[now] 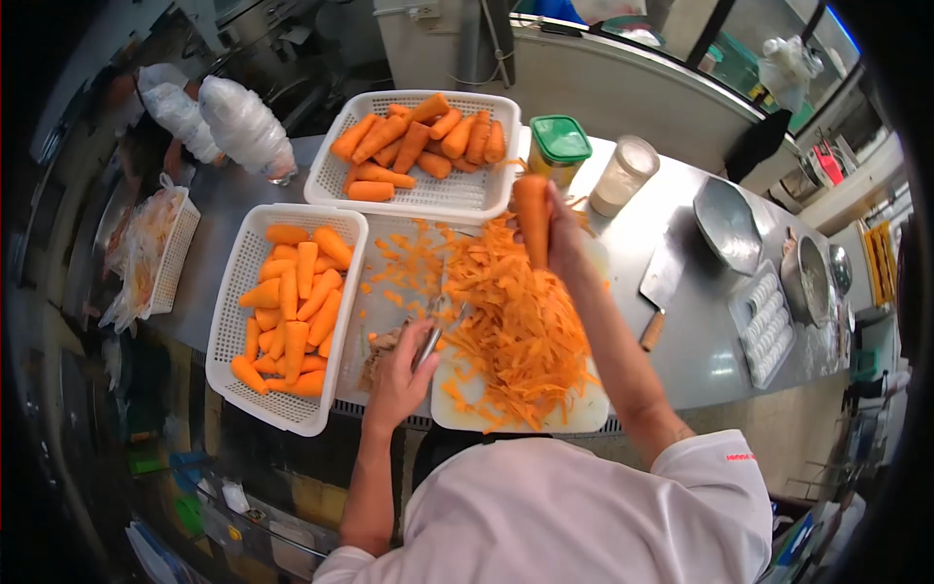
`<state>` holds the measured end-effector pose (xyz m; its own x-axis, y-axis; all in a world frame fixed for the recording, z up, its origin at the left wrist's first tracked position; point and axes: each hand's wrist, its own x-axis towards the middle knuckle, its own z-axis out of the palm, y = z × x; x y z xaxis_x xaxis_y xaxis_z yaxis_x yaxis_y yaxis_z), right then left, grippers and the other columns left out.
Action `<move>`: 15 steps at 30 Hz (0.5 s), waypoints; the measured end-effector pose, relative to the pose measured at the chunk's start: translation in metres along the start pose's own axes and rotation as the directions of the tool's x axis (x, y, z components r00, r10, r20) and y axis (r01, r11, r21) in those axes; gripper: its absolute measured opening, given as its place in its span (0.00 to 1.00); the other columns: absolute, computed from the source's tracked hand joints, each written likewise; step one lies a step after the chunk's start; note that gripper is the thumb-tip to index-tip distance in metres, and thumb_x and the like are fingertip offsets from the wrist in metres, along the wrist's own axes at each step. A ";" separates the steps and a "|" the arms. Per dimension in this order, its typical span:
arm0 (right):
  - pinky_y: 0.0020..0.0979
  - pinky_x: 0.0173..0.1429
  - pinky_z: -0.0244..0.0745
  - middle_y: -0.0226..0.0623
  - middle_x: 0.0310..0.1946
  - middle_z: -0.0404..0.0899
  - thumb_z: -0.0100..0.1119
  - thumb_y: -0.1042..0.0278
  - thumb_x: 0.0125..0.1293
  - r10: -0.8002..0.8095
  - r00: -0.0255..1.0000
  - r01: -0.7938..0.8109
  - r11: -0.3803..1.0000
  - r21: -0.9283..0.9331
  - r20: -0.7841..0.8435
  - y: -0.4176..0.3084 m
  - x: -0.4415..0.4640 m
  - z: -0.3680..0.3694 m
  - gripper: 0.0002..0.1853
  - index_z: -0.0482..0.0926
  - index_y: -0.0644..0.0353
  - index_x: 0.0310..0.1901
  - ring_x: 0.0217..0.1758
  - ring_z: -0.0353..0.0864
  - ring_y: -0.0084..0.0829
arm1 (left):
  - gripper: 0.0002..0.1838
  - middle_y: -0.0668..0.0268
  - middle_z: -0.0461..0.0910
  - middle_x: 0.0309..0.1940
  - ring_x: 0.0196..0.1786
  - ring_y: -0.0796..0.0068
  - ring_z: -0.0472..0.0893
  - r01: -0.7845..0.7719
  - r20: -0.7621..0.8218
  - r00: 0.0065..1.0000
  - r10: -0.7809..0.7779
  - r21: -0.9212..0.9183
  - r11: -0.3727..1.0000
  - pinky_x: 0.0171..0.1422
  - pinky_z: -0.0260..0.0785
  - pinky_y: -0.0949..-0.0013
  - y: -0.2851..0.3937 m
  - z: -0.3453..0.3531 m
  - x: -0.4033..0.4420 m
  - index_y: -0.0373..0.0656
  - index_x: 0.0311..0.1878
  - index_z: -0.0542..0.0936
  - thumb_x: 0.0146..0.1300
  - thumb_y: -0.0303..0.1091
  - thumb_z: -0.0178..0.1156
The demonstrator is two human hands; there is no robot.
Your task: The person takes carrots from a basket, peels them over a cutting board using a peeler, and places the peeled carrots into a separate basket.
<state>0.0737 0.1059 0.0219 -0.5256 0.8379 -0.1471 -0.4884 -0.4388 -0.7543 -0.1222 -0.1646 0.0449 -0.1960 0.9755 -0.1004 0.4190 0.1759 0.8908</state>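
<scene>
My right hand (564,234) is wrapped round a large carrot (532,219), held upright above a heap of orange peelings (516,321). The heap covers most of a white cutting board (584,414). Left of the heap, my left hand (404,375) grips a metal-handled peeler (428,343), its blade end hard to make out. Bright peeled carrots (297,302) fill the near part of a white basket (222,341) at the left. Duller carrots (412,146) lie in a second white basket (467,200) at the back.
A green-lidded tub (559,141) and a jar (625,177) stand behind the heap. To the right lie a cleaver (664,277), a metal bowl (728,226) and a tray of white rolls (766,326). A person in plastic sleeves (243,127) stands at the back left.
</scene>
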 end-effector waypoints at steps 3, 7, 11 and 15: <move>0.32 0.33 0.81 0.37 0.31 0.79 0.47 0.30 0.70 0.063 0.973 -0.062 0.998 0.011 -0.222 0.035 -0.046 0.004 0.34 0.74 0.60 0.53 0.32 0.82 0.30 | 0.21 0.62 0.81 0.31 0.30 0.76 0.79 -0.202 -0.140 0.970 0.196 -0.030 0.979 0.34 0.70 0.68 0.048 0.042 0.037 0.36 0.64 0.73 0.69 0.30 0.58; 0.33 0.35 0.81 0.37 0.36 0.79 0.47 0.32 0.71 -0.120 0.940 0.173 0.975 0.141 -0.319 0.052 -0.063 0.001 0.33 0.73 0.59 0.53 0.33 0.82 0.31 | 0.19 0.42 0.82 0.40 0.41 0.44 0.83 -0.373 -0.206 0.903 0.377 0.062 0.926 0.43 0.74 0.56 0.073 0.101 0.058 0.33 0.61 0.75 0.68 0.27 0.57; 0.33 0.36 0.80 0.37 0.33 0.77 0.41 0.34 0.75 -0.159 0.884 0.279 0.934 0.224 -0.439 0.023 -0.071 -0.033 0.31 0.71 0.60 0.52 0.33 0.79 0.32 | 0.18 0.41 0.82 0.40 0.41 0.46 0.84 -0.409 -0.056 0.906 0.419 0.130 0.903 0.44 0.75 0.58 0.059 0.119 -0.009 0.31 0.60 0.76 0.68 0.27 0.56; 0.35 0.37 0.80 0.38 0.34 0.78 0.35 0.35 0.77 -0.132 0.907 0.205 0.968 0.146 -0.400 0.021 -0.090 -0.065 0.31 0.72 0.59 0.53 0.34 0.79 0.33 | 0.17 0.43 0.82 0.38 0.39 0.51 0.85 -0.232 -0.022 0.972 0.233 0.045 0.972 0.42 0.74 0.59 0.086 0.117 -0.008 0.33 0.59 0.77 0.69 0.30 0.56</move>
<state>0.1565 0.0425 -0.0223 -0.1338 0.9477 -0.2898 -0.6822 -0.3002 -0.6667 0.0186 -0.1418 0.0705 -0.1129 0.9863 0.1199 0.4927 -0.0492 0.8688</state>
